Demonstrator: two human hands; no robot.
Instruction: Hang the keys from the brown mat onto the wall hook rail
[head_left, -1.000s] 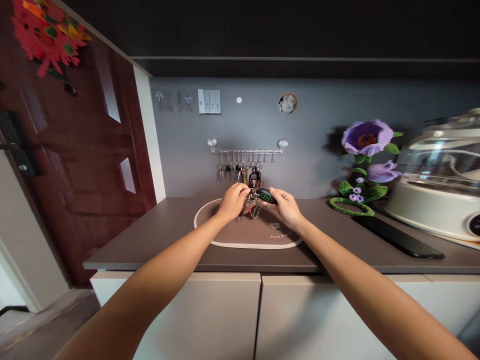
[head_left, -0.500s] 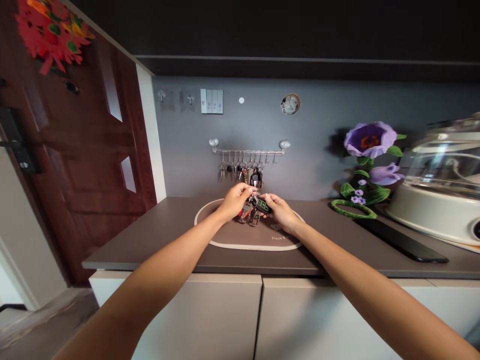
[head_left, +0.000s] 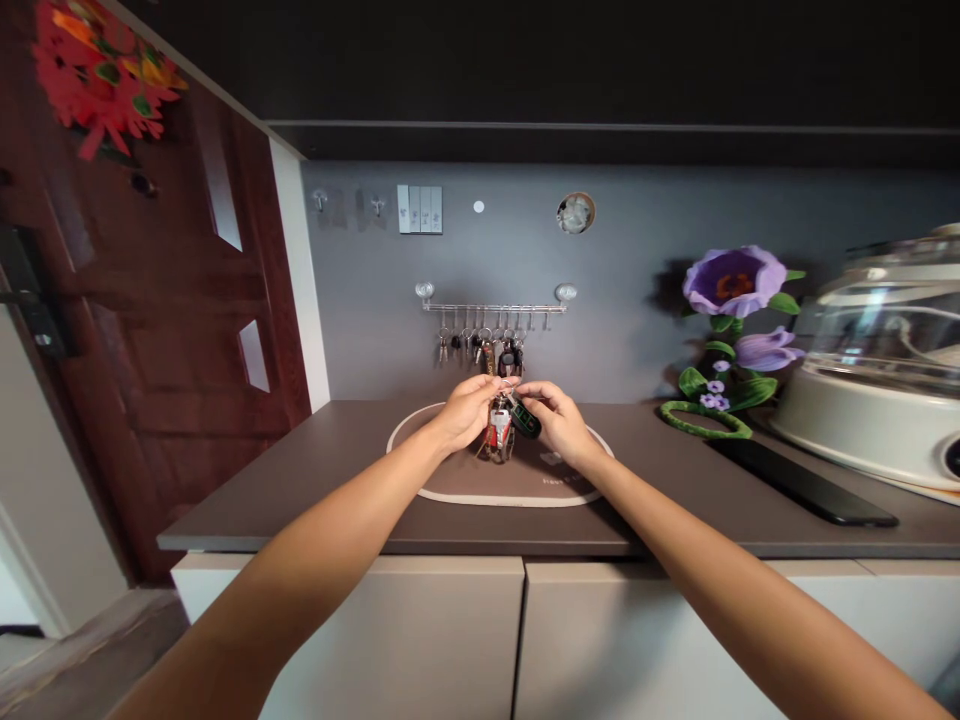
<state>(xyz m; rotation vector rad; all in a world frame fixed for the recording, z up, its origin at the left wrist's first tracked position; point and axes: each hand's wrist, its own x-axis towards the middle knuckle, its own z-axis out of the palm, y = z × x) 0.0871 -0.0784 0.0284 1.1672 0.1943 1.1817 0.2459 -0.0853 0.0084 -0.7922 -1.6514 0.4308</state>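
Note:
Above the oval brown mat, my left hand pinches the ring at the top of a bunch of keys. The bunch hangs below the fingers, with red and metal pieces in it. My right hand is closed at the right side of the same bunch, its fingertips at the ring and the black key fob. The fob hangs tilted between the two hands. Behind them, several keys hang from a clear hook rail on the wall.
On the right of the counter are a purple flower ornament, a black phone-like slab and a white appliance with a clear lid. A dark shelf overhangs the counter. A red-brown door stands left.
The fob has tilted down from my right fingertips, and the keys have swung to hang more upright. My right fingers have moved up towards the ring. The view has shifted slightly.

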